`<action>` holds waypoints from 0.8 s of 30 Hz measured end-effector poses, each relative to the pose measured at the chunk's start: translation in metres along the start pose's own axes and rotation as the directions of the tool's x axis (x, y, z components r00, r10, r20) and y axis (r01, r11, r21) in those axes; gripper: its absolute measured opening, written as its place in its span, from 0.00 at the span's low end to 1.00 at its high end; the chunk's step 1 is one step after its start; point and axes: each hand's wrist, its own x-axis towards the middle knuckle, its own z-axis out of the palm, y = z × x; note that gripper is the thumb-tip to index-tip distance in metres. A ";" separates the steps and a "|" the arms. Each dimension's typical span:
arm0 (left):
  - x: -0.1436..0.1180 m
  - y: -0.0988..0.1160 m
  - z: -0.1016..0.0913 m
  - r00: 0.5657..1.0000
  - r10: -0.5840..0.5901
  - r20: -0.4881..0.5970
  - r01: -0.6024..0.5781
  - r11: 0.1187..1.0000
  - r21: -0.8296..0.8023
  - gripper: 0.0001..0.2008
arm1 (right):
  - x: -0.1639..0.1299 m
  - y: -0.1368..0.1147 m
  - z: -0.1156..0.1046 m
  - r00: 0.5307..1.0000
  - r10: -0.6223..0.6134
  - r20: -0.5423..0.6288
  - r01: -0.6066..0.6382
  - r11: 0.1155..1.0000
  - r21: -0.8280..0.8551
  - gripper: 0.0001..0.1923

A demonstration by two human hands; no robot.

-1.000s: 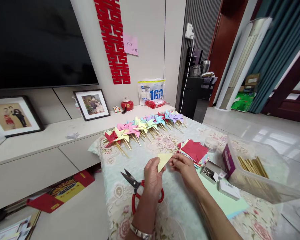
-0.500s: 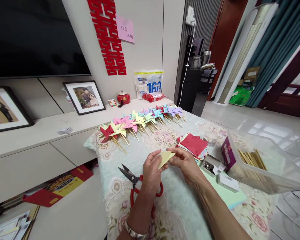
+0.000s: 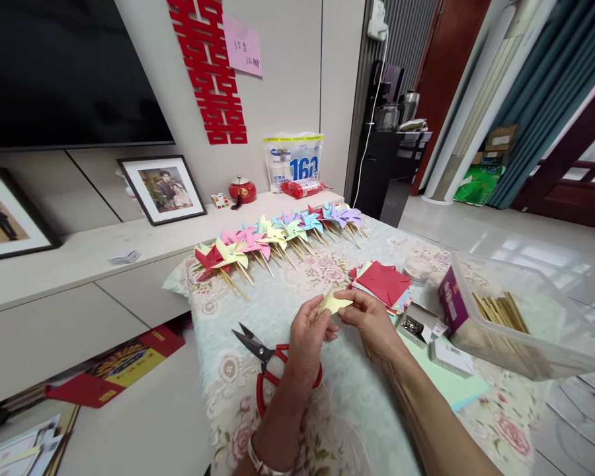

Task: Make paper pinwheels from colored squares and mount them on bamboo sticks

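Observation:
Between my two hands is a small piece of pale yellow paper (image 3: 335, 303), folded or bent, held above the table. The fingers of my left hand (image 3: 308, 330) grip its left side. On its right corner, the thumb and fingers of my right hand (image 3: 364, 318) are pinched together. Black-bladed scissors with red handles (image 3: 262, 354) lie on the tablecloth, partly hidden under my left forearm. To the right of my right hand is a stack of cut coloured paper squares (image 3: 383, 285) with a red sheet on top. Finished paper pinwheels on sticks (image 3: 272, 239) lie in a row beyond my hands.
On the right, a clear plastic bin (image 3: 500, 354) holds wooden sticks (image 3: 500, 312). An open box of small metal fasteners (image 3: 412, 326) and a white box (image 3: 451, 359) sit beside green paper sheets (image 3: 463, 389). Framed photos (image 3: 167, 192) stand on the cabinet behind.
The yellow paper has turned in my hands, and its edges now stand up more. Both hands have shifted slightly; the view has moved a little.

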 end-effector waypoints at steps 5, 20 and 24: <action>-0.002 0.006 0.001 0.998 -0.056 -0.017 0.054 0.994 -0.099 0.24 | 0.002 0.001 -0.001 1.000 -0.002 -0.003 0.002 1.000 -0.012 0.16; -0.002 0.009 0.000 0.992 -0.099 -0.072 0.090 0.989 -0.117 0.20 | 0.000 -0.003 0.000 1.000 -0.002 -0.019 0.002 1.000 -0.013 0.17; 0.000 0.004 -0.002 0.993 -0.060 -0.101 0.057 0.998 -0.032 0.21 | -0.001 -0.003 -0.001 0.999 -0.003 -0.054 0.001 1.000 -0.025 0.18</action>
